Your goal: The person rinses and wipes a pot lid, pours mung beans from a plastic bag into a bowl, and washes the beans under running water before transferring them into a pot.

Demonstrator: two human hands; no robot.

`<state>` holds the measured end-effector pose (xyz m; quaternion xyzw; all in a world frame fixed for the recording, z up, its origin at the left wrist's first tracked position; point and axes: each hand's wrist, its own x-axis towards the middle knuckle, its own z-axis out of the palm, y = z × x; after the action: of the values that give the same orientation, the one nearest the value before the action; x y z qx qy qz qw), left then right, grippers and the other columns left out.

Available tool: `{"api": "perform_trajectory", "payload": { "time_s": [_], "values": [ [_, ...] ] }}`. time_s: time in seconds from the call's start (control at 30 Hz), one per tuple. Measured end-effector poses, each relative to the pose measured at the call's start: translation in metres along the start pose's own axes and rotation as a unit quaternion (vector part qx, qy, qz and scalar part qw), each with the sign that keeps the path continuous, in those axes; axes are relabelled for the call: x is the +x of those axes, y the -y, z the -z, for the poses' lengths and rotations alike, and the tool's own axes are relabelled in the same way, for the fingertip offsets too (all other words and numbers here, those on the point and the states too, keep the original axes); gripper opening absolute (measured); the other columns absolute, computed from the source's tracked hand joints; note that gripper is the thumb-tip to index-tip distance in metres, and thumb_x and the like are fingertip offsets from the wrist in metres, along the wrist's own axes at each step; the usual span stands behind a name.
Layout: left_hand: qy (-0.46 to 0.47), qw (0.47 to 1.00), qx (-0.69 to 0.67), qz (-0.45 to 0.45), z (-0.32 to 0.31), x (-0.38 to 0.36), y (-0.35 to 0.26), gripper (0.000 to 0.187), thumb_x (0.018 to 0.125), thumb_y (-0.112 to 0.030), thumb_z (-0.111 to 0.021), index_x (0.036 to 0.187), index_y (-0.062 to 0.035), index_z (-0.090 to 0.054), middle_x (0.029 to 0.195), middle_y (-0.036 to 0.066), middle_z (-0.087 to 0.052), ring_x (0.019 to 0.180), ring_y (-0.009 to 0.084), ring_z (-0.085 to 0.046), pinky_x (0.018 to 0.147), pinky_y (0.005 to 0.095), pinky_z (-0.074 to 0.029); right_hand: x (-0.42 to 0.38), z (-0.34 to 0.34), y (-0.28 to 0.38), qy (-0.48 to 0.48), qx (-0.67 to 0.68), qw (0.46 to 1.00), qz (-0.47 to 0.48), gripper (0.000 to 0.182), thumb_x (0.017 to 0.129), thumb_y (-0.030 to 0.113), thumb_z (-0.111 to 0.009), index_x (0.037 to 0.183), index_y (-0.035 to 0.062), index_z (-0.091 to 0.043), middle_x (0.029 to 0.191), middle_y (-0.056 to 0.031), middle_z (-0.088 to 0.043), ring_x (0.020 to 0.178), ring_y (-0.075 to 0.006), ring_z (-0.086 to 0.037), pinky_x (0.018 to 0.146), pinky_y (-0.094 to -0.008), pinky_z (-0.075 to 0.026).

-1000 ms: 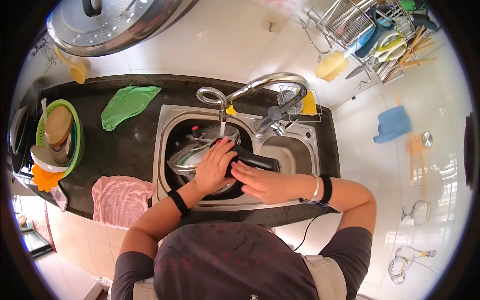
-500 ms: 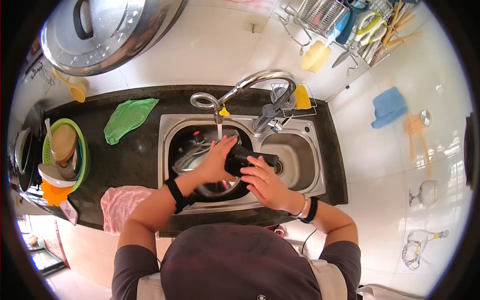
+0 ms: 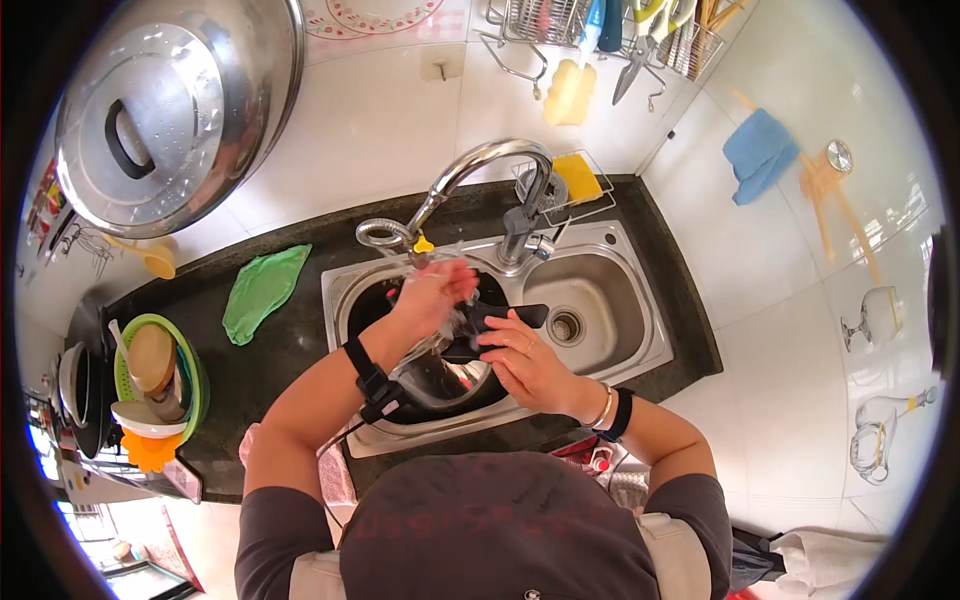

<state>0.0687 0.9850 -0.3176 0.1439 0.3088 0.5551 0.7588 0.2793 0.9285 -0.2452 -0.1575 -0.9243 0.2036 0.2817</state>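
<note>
Over the left basin of the sink [image 3: 634, 250], my right hand [image 3: 535, 370] has its fingers closed on a black item with a handle-like end [image 3: 525, 316]; its kind cannot be made out. That end points right, over the divider between the basins. My left hand [image 3: 440, 297] is under the tap [image 3: 475, 160], fingers stretched out, with water splashing around it. Just right of its fingertips lies the black item. Beneath both hands, a shiny metal lid or pot [image 3: 435, 380] shows in the dark inside of the left basin.
A green cloth [image 3: 268, 292] lies on the dark counter. At left stands a green basket [image 3: 203, 385] of dishes. A pink towel [image 3: 337, 474] hangs over the front edge. A large metal lid [image 3: 190, 110] is up on the wall. Behind the tap, a wire rack holds a yellow sponge [image 3: 577, 178].
My left hand has come off the black item and moved up under the water stream, which now splashes. My right hand stays on the item. The view has shifted and turned slightly.
</note>
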Motion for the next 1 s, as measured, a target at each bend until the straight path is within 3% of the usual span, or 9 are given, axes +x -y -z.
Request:
{"api": "perform_trajectory", "payload": {
  "time_s": [0.1, 0.23, 0.33, 0.43, 0.5, 0.6, 0.77, 0.87, 1.0],
  "values": [
    [0.174, 0.856, 0.465, -0.143, -0.053, -0.024, 0.009, 0.030, 0.098, -0.022, -0.042, 0.117, -0.0038, -0.056, 0.108, 0.003, -0.059, 0.096, 0.0155, -0.055, 0.087, 0.0287, -0.042, -0.007, -0.013, 0.001, -0.110, 0.018, 0.993, -0.025, 0.022, 0.076, 0.000, -0.062, 0.096, 0.0036, -0.052, 0.107, -0.0137, -0.046, 0.110, -0.0380, -0.044, 0.096, -0.0481, -0.036],
    [0.256, 0.823, 0.463, -0.207, -0.062, -0.020, 0.034, 0.034, 0.097, -0.029, -0.045, 0.115, -0.0044, -0.057, 0.109, 0.007, -0.060, 0.097, 0.0188, -0.055, 0.086, 0.0309, -0.042, -0.018, -0.021, 0.006, -0.164, -0.100, 0.980, -0.054, 0.021, 0.078, 0.004, -0.059, 0.095, 0.0046, -0.047, 0.103, -0.0160, -0.042, 0.096, -0.0336, -0.043, 0.085, -0.0443, -0.033],
    [0.196, 0.561, 0.722, -0.355, -0.026, -0.027, 0.018, 0.041, 0.095, -0.034, -0.045, 0.121, -0.0023, -0.052, 0.109, 0.010, -0.062, 0.102, 0.0241, -0.056, 0.088, 0.0348, -0.041, -0.017, -0.023, 0.004, -0.174, -0.075, 0.980, -0.068, 0.023, 0.075, 0.006, -0.062, 0.094, 0.0059, -0.049, 0.104, -0.0144, -0.044, 0.101, -0.0352, -0.044, 0.086, -0.0438, -0.032],
    [0.203, 0.748, 0.577, -0.257, -0.002, -0.003, 0.022, 0.038, 0.095, -0.029, -0.046, 0.123, -0.0034, -0.051, 0.106, 0.007, -0.062, 0.099, 0.0223, -0.056, 0.087, 0.0377, -0.042, -0.016, -0.023, 0.003, -0.173, -0.077, 0.979, -0.075, 0.023, 0.076, 0.005, -0.061, 0.095, 0.0058, -0.050, 0.104, -0.0141, -0.044, 0.101, -0.0349, -0.044, 0.087, -0.0437, -0.032],
    [0.016, 0.869, 0.471, -0.155, 0.003, 0.001, -0.001, 0.029, 0.093, -0.019, -0.049, 0.116, -0.0013, -0.054, 0.102, 0.008, -0.061, 0.097, 0.0218, -0.057, 0.087, 0.0402, -0.045, -0.016, -0.022, 0.004, -0.169, -0.077, 0.980, -0.072, 0.023, 0.076, 0.005, -0.061, 0.096, 0.0056, -0.050, 0.104, -0.0138, -0.045, 0.102, -0.0347, -0.044, 0.087, -0.0440, -0.032],
    [-0.096, 0.994, 0.016, -0.058, 0.053, 0.018, -0.019, 0.014, 0.090, -0.004, -0.050, 0.102, 0.0019, -0.055, 0.092, 0.011, -0.059, 0.091, 0.0231, -0.059, 0.080, 0.0382, -0.052, -0.013, -0.017, 0.003, -0.164, -0.067, 0.982, -0.069, 0.024, 0.077, 0.005, -0.060, 0.098, 0.0051, -0.050, 0.105, -0.0133, -0.045, 0.103, -0.0349, -0.044, 0.088, -0.0448, -0.032],
    [-0.026, 0.985, 0.155, -0.067, 0.026, -0.001, -0.002, 0.021, 0.093, -0.010, -0.049, 0.110, 0.0012, -0.055, 0.099, 0.008, -0.060, 0.093, 0.0189, -0.057, 0.086, 0.0335, -0.047, -0.018, -0.023, 0.002, -0.177, -0.027, 0.981, -0.077, 0.032, 0.087, 0.017, -0.052, 0.115, 0.0018, -0.048, 0.124, -0.0180, -0.042, 0.120, -0.0379, -0.036, 0.099, -0.0458, -0.025],
    [0.010, 0.908, 0.393, -0.148, -0.042, -0.039, 0.020, 0.034, 0.097, -0.025, -0.045, 0.122, -0.0032, -0.053, 0.109, 0.003, -0.061, 0.098, 0.0138, -0.056, 0.092, 0.0263, -0.040, -0.014, -0.034, 0.006, -0.265, -0.071, 0.950, -0.152, 0.063, 0.097, 0.040, -0.028, 0.140, -0.0049, -0.022, 0.149, -0.0243, -0.012, 0.139, -0.0378, -0.006, 0.108, -0.0452, -0.005],
    [0.091, 0.781, 0.568, -0.242, -0.080, -0.068, 0.068, 0.052, 0.099, -0.035, -0.031, 0.143, -0.0069, -0.027, 0.150, 0.018, -0.020, 0.140, 0.0345, -0.013, 0.112, 0.0450, -0.008, -0.005, -0.037, 0.016, -0.327, 0.075, 0.928, -0.164, 0.067, 0.097, 0.042, -0.022, 0.142, -0.0066, -0.014, 0.150, -0.0236, -0.008, 0.140, -0.0375, -0.004, 0.110, -0.0445, -0.003]
  ]
}}
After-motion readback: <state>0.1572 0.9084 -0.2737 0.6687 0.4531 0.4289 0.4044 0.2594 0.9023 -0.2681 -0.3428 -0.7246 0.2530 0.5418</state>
